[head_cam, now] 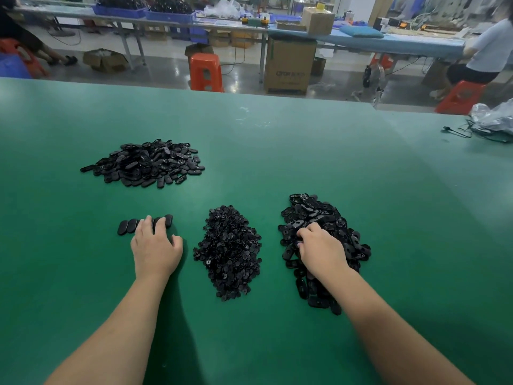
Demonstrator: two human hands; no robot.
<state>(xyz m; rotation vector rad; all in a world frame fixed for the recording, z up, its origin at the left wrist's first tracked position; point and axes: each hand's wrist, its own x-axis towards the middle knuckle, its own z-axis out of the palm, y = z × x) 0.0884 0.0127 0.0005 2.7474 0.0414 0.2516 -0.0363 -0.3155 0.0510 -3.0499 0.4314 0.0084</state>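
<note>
On the green table (277,151) lie three heaps of black plastic parts. A heap of oval shells (144,162) sits at the far left. A heap of small round pieces (229,251) lies in the middle. A heap of oval shells (333,226) lies at the right. A short row of oval shells (127,226) stands side by side in front of my left hand (155,245), whose straight fingers rest on the row. My right hand (319,245) lies on the right heap, its curled fingers pinching a black shell there.
The table's far edge runs across the top of the view. A crumpled plastic bag (494,118) and black cable (466,132) lie at the far right. Beyond are orange stools (206,72), a cardboard box (290,65), workbenches and seated people.
</note>
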